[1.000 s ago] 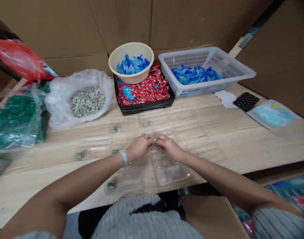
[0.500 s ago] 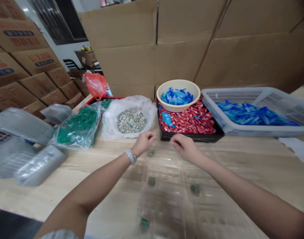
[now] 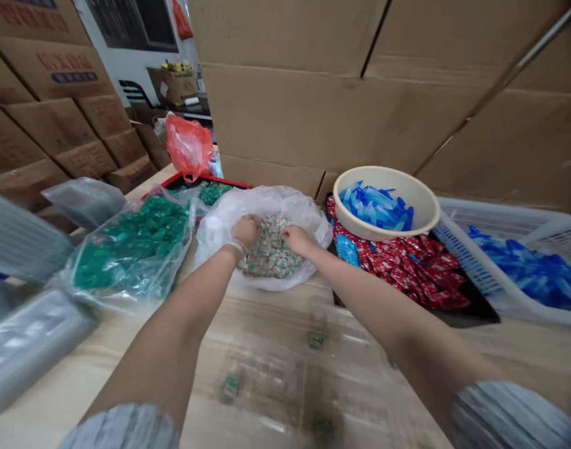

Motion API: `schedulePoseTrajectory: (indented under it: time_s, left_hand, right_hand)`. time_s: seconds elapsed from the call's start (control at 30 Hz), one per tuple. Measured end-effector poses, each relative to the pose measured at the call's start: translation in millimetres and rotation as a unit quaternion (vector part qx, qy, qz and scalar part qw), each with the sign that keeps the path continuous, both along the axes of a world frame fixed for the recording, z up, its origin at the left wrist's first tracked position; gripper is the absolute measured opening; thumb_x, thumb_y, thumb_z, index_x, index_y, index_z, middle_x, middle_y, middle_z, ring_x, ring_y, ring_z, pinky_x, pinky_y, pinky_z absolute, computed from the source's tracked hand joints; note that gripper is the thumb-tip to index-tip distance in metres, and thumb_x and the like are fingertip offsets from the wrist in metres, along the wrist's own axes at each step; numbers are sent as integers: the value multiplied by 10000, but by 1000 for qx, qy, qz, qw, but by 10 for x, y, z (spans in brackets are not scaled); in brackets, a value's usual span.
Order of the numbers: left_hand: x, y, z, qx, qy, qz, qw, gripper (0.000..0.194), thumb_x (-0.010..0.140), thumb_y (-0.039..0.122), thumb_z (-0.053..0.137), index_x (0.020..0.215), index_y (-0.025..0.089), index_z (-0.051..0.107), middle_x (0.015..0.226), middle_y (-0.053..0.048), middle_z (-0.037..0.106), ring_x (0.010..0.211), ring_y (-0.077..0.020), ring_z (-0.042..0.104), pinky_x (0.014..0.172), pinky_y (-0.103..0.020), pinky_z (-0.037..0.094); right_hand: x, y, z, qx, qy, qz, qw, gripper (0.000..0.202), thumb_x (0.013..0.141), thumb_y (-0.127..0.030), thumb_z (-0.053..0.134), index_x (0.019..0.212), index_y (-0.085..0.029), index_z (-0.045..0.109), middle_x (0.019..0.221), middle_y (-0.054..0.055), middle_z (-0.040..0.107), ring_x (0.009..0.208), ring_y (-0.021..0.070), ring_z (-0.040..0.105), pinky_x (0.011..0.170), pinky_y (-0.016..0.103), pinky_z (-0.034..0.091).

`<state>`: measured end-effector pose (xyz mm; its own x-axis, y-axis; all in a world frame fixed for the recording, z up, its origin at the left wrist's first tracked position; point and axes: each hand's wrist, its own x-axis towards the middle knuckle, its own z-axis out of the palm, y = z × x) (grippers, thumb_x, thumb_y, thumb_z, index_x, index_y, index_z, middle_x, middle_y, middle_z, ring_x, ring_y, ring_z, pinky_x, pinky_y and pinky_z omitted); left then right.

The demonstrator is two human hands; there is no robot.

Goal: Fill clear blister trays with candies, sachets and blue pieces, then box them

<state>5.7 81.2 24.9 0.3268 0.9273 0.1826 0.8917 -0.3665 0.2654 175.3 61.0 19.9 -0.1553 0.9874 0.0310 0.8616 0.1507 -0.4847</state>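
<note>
A white plastic bag (image 3: 211, 240) lies open at the middle of the table, filled with small printed packets (image 3: 271, 252) in pale green and orange. Both hands reach into it. At the left side of the pile is my left hand (image 3: 245, 231), its fingers curled down and partly hidden. My right hand (image 3: 295, 239) touches the right side of the pile with fingers pinched together; what they hold, if anything, is too small to make out. Nearer to me lie clear plastic trays (image 3: 267, 374), blurred, with a small green piece (image 3: 230, 388) and another green piece (image 3: 316, 340) in them.
Left of the bag is a clear bag of green pieces (image 3: 131, 243), beside stacked clear plastic trays (image 3: 33, 349). To the right, a cream basin (image 3: 428, 215) of blue pieces stands on red packets (image 3: 411, 268). A white basket (image 3: 482, 274) and cardboard (image 3: 285, 118) stand beyond.
Both hands have moved left and forward, from above the clear trays into the white bag of packets. The view has turned, so the basin and basket appear further right.
</note>
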Motion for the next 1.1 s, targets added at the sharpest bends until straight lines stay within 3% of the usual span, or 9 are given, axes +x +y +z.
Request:
schedulePoseTrajectory:
  time_s: [0.27,0.43,0.7,0.8,0.97,1.1]
  left_hand:
    - [299,-20,-118,-11,21,-90,996,202,746,246,522,865,147,652,1021,-121,565,1018,-273,455,882,-407,343]
    - [336,-59,-125,-17,21,-95,995,198,753,215,492,830,124,651,957,-139,576,988,-277,467,878,-430,344]
    - [295,17,-143,-53,-6,-141,989,235,706,130,488,845,172,673,879,-65,652,895,-184,549,875,-286,375]
    - [291,31,-118,-65,-21,-125,990,226,702,140,498,830,183,680,879,-59,662,878,-180,567,858,-271,385]
    - [258,-46,-46,-87,-72,-14,994,277,765,176,425,865,136,680,839,-93,664,805,-199,591,762,-290,432]
    - [214,-109,-82,-131,-106,29,985,263,745,184,480,914,115,670,742,-72,672,692,-170,595,668,-254,458]
  right_hand:
    - [143,227,-304,-29,-40,-27,998,254,675,-95,561,905,-140,656,944,132,589,839,229,558,736,309,413]
    - [191,212,-337,-25,-22,-8,999,231,690,-97,545,870,-186,658,890,70,595,790,165,542,732,259,410]
    - [163,185,-296,-15,42,10,999,84,674,-138,564,738,-151,617,754,25,582,683,119,501,667,231,393]
    - [155,176,-271,-29,73,15,997,80,645,-108,567,702,-156,598,689,-7,563,649,107,483,646,220,384]
    - [154,211,-249,-63,141,-15,988,19,658,-132,555,652,-144,567,618,-19,540,589,99,474,602,224,379]
    - [123,194,-196,-117,202,-29,972,52,693,-177,537,649,-149,537,523,-41,511,471,83,451,501,211,364]
